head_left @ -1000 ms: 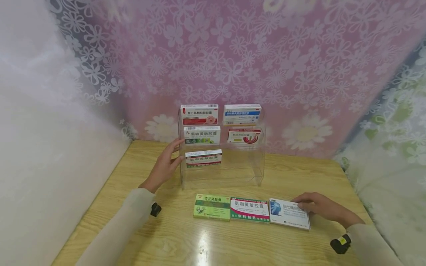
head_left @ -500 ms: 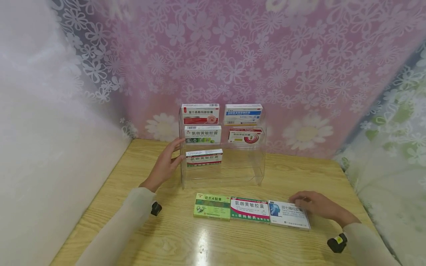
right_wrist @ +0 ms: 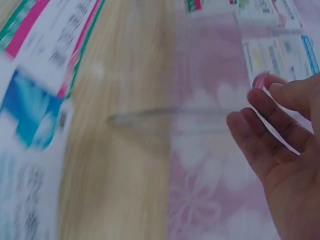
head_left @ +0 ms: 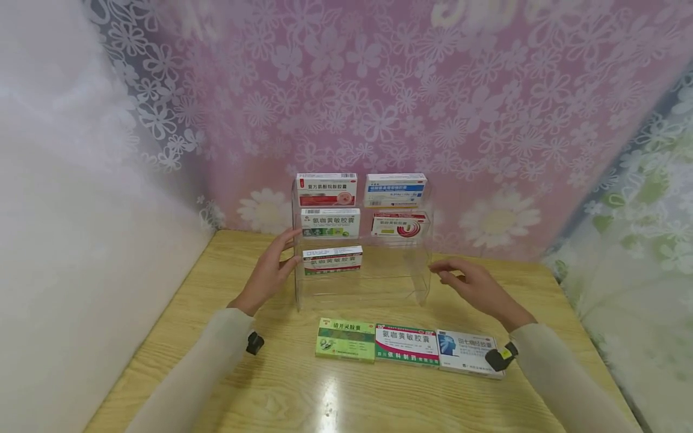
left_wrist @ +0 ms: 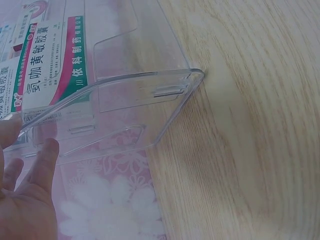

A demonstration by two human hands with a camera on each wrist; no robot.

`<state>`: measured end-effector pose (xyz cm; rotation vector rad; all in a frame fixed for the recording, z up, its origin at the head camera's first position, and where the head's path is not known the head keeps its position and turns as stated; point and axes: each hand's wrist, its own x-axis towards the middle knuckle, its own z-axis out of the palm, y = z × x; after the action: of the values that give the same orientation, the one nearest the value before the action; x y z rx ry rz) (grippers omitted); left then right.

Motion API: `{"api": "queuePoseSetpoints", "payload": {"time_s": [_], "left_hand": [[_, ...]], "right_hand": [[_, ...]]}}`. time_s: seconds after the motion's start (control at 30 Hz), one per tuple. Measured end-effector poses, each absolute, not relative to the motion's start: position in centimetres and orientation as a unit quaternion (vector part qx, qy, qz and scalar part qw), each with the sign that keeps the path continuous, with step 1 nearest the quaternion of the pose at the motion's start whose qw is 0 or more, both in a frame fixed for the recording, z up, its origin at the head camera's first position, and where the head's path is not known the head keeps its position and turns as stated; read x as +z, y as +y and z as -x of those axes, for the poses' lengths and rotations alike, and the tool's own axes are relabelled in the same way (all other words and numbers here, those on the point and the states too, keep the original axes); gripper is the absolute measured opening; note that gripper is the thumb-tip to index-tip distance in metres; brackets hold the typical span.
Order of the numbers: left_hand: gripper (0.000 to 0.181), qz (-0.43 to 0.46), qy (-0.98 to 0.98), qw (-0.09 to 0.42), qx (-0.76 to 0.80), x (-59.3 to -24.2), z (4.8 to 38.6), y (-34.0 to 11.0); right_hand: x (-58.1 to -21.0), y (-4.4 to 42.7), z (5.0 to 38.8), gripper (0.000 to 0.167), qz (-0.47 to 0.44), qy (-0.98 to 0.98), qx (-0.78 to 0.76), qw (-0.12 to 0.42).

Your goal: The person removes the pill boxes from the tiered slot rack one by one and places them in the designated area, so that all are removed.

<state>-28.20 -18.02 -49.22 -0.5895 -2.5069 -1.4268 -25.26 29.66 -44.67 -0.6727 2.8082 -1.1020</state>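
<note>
A clear plastic display rack (head_left: 387, 290) stands upright on the table, with medicine boxes in its tiers. My left hand (head_left: 263, 276) holds the rack's left side; in the left wrist view the thumb lies at the front edge and the fingers on the outer face. My right hand (head_left: 479, 290) is beside the rack's right side, fingers loosely bent, nothing in them; whether the fingertips touch the rack I cannot tell. In front lie a green medicine box (head_left: 345, 340), a white-and-magenta medicine box (head_left: 407, 345) and a white-and-blue medicine box (head_left: 465, 352), side by side.
Two boxes fill the top tier, a red-banded box (head_left: 326, 190) and a blue-banded box (head_left: 395, 190). Below are a green-banded box (head_left: 330, 224), a red-swirl box (head_left: 399, 225) and a lower-left box (head_left: 332, 261). Floral cloth (head_left: 379, 108) hangs behind the wooden table (head_left: 260, 385).
My right hand has left the white-and-blue medicine box and moved up and left to the rack's right side. The left hand stays at the rack's left side.
</note>
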Motion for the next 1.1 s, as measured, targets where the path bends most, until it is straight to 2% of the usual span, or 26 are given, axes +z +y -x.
{"api": "queuePoseSetpoints", "payload": {"time_s": [0.27, 0.5, 0.63, 1.1], "left_hand": [[0.068, 0.201, -0.847, 0.100, -0.483, -49.4, 28.3, -18.3], [0.067, 0.201, -0.844, 0.094, -0.488, -49.0, 28.1, -18.1], [0.067, 0.199, -0.846, 0.093, -0.485, -48.8, 27.9, -18.0], [0.066, 0.195, -0.844, 0.091, -0.491, -49.0, 28.0, -18.0]], "right_hand": [[-43.1, 22.2, 28.5, 0.040, 0.257, 0.878, -0.404, 0.004], [-43.3, 17.5, 30.7, 0.040, 0.277, 0.874, -0.400, -0.005], [-43.7, 15.7, 31.2, 0.038, 0.277, 0.874, -0.399, 0.008], [-44.6, 12.5, 30.9, 0.035, 0.303, 0.894, -0.331, 0.001]]}}
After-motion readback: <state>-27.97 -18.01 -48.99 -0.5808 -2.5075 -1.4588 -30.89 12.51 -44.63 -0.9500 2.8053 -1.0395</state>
